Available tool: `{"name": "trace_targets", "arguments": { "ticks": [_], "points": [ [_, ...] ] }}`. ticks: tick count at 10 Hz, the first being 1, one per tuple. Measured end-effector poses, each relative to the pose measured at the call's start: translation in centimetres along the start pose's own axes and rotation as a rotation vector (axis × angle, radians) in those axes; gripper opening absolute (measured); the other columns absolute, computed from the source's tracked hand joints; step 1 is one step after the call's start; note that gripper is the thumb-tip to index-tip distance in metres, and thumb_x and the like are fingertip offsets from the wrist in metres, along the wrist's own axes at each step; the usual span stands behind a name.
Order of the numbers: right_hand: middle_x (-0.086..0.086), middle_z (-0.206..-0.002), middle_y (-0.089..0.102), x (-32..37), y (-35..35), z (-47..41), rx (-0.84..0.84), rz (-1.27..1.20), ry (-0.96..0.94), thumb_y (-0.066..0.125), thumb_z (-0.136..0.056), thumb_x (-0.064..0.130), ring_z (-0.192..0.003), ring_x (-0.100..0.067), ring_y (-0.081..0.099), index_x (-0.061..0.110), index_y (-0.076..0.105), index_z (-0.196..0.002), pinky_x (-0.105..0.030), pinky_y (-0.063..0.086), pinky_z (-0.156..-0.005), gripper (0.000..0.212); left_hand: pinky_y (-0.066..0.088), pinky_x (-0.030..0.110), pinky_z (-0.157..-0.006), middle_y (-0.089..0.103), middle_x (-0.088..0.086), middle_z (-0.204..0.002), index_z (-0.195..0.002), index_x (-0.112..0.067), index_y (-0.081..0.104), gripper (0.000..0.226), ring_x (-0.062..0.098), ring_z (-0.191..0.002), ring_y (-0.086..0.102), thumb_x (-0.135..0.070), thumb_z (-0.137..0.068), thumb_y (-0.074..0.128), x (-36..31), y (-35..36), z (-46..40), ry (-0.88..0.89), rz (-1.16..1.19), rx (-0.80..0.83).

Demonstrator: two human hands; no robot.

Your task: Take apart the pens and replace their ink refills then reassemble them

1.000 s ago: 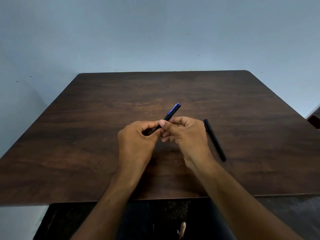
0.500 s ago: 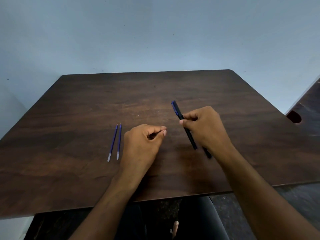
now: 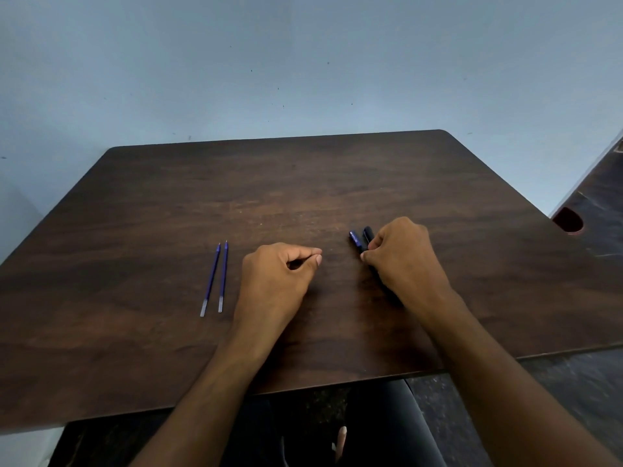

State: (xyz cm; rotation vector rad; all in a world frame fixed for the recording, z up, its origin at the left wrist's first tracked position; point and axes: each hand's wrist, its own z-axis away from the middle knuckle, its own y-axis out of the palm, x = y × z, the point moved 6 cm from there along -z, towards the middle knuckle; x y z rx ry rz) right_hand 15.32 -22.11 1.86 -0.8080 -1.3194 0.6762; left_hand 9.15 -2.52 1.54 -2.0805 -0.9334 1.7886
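Since 0.5 s ago, right hand has lowered the blue-capped pen down beside the black pen, centre-right of frame, fingers pinched on it. Left hand rests curled, thumb & forefinger pressed together w/ nothing visible between. Two refills lie at centre-left on table. Both pens look assembled; can't tell if these refills are old or new.
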Motion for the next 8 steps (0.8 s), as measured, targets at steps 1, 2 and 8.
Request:
{"name": "trace_targets", "arguments": {
  "ticks": [1, 2, 8],
  "points": [
    [-0.013, -0.096, 0.069, -0.1, 0.4, 0.2, -0.016, 0.023, -0.004, 0.071, -0.088, 0.015, -0.082, -0.024, 0.066, 0.008, 0.074, -0.095, -0.038, 0.06, -0.071, 0.01, 0.049, 0.011, -0.085, 0.076, -0.015, -0.099, -0.103, -0.027, 0.078, 0.017, -0.008, -0.091, 0.064, -0.03, -0.087, 0.074, 0.0, -0.1, 0.1, 0.007, 0.006, -0.012],
    [-0.013, -0.096, 0.069, 0.0, 0.5, 0.3, -0.032, 0.028, -0.016, 0.074, -0.087, 0.017, -0.084, -0.024, 0.064, 0.008, 0.074, -0.092, -0.037, 0.058, -0.071, 0.011, 0.054, 0.022, -0.09, 0.076, -0.013, -0.1, -0.103, -0.026, 0.078, 0.017, -0.004, -0.092, 0.066, -0.028, -0.087, 0.074, 0.1, -0.2, 0.2, 0.006, 0.01, -0.017],
    [-0.003, -0.078, 0.073, 1.3, 0.3, 1.4, -0.102, -0.031, -0.149, 0.071, -0.091, 0.029, -0.07, -0.013, 0.067, 0.017, 0.072, -0.075, -0.039, 0.061, -0.071, 0.021, 0.044, -0.002, -0.074, 0.074, -0.022, -0.094, -0.101, -0.029, 0.078, 0.015, -0.019, -0.084, 0.06, -0.03, -0.088, 0.073, 0.7, -0.8, 0.0, -0.029, 0.019, -0.019]
  ]
}}
